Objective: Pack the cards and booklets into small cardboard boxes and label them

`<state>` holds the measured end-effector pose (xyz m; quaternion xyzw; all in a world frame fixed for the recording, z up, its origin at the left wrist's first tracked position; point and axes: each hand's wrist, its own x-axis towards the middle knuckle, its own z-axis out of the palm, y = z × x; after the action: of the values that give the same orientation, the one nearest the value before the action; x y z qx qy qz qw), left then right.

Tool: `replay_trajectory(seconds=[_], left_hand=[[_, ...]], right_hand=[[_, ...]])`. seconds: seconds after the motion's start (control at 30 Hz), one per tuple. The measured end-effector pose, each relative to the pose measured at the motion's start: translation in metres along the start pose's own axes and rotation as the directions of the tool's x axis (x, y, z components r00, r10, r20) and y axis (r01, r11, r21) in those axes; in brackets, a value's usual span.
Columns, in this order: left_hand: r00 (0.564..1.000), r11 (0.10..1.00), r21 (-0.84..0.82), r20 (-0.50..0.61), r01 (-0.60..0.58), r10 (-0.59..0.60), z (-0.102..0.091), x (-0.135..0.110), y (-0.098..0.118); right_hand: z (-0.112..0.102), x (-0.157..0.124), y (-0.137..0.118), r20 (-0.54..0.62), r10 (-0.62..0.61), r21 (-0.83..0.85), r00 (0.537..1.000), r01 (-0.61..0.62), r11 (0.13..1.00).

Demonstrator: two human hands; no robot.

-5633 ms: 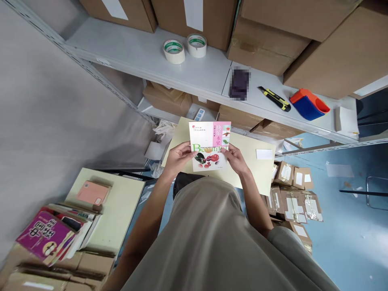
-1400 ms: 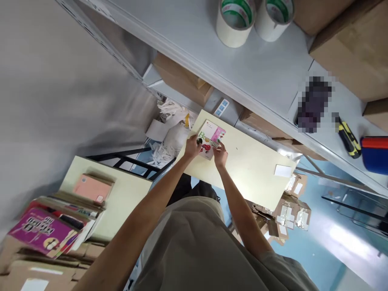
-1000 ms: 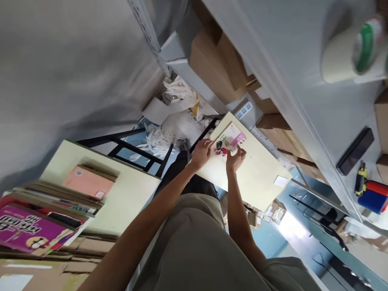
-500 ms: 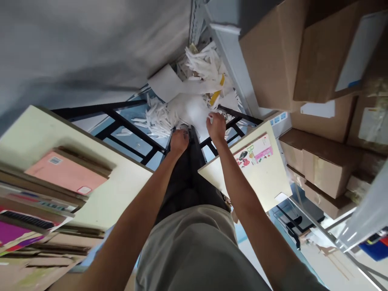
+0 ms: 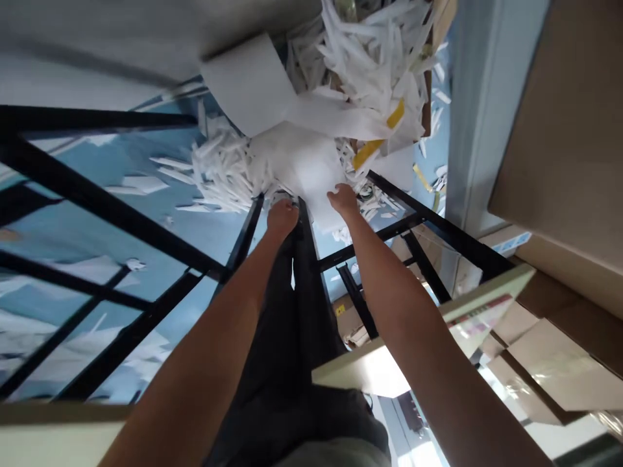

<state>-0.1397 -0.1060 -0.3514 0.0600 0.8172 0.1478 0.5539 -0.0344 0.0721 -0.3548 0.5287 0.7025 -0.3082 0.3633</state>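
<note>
Low in front of my legs, my left hand (image 5: 283, 217) is closed, its fingers curled; what lies inside them is hidden. My right hand (image 5: 343, 199) is also closed, with bent fingers against the right side of a large white sheet (image 5: 311, 159). Whether it pinches the sheet's edge cannot be made out. Between and beyond both hands, this sheet lies over a heap of white paper strips (image 5: 221, 168). Another white sheet (image 5: 253, 81) lies behind it. Further back is a taller pile of shredded strips (image 5: 374, 55), with a yellow strip (image 5: 377, 136) in front.
Black metal frames (image 5: 121, 224) stand on the left, and another black frame (image 5: 409, 224) on the right. A pale board (image 5: 360, 370) juts out under my right arm. Cardboard boxes (image 5: 559, 162) are stacked at the right. Scraps litter the blue floor (image 5: 189, 237).
My view has tipped lower and closer to the floor and paper heap. The left board with its packages has mostly left view. My right hand's fingers have curled in more.
</note>
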Motion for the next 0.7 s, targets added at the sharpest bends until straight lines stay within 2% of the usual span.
replay_trajectory(seconds=[0.1, 0.23, 0.37, 0.53, 0.7], left_hand=[[0.997, 0.997, 0.05, 0.049, 0.054, -0.056, 0.023, 0.04, -0.003], [0.995, 0.998, 0.024, 0.072, 0.064, -0.065, 0.054, 0.091, -0.012], [0.995, 0.996, -0.046, 0.07, 0.073, -0.07, 0.077, 0.13, -0.031], [0.984, 0.983, -0.106, 0.12, 0.147, -0.134, 0.086, 0.155, -0.059], [0.983, 0.99, -0.052, 0.129, 0.135, -0.127, 0.082, 0.16, -0.072]], right_hand=[[0.03, 0.048, 0.015, 0.018, -0.052, -0.04, 0.999, 0.052, 0.998], [0.064, 0.102, 0.036, 0.042, -0.095, -0.054, 0.995, 0.098, 0.994], [0.085, 0.136, 0.056, 0.037, -0.038, -0.051, 0.999, 0.04, 0.998], [0.093, 0.166, 0.078, 0.021, -0.006, -0.012, 1.0, 0.006, 1.0], [0.093, 0.181, 0.085, 0.033, -0.041, 0.07, 0.999, 0.039, 0.997]])
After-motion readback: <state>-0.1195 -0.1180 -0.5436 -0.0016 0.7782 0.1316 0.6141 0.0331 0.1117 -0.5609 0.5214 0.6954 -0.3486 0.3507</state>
